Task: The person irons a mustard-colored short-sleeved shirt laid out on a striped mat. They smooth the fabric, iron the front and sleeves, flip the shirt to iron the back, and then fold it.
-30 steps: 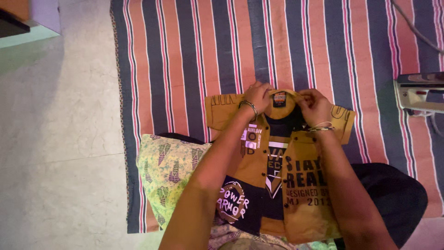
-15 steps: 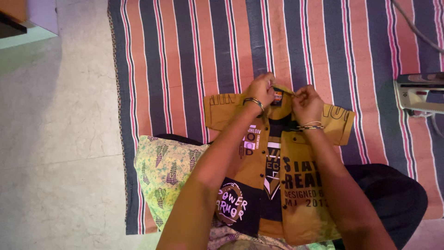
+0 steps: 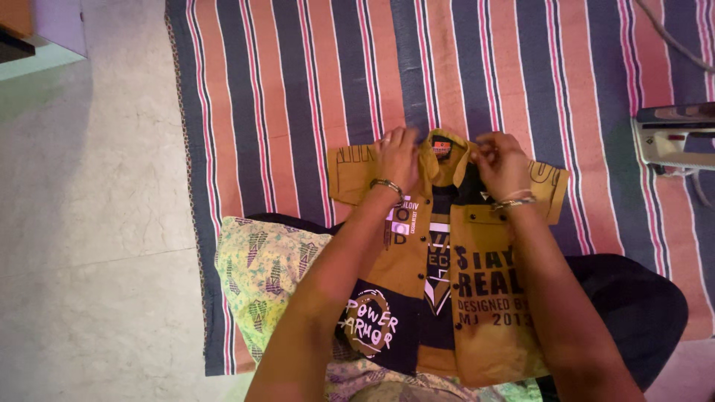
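Observation:
A small mustard-yellow shirt (image 3: 484, 298) with dark panels and printed lettering lies front-up on a striped cloth (image 3: 313, 82), collar pointing away from me. My left hand (image 3: 397, 155) lies on the collar's left side, fingers extended over the fabric. At the collar's right side, my right hand (image 3: 500, 162) pinches the collar edge between its fingers. Both wrists wear bangles. The shirt's lower half rests over my lap.
A clothes iron (image 3: 674, 138) stands at the right edge of the striped cloth, its cord trailing up to the top right. A green patterned fabric (image 3: 264, 275) lies at the lower left. A pale tiled floor (image 3: 89, 223) lies on the left.
Both hands have lowered the collar from a lifted pinch down onto the shirt. My left hand has spread flat over the collar's left side; my right hand still pinches the right side.

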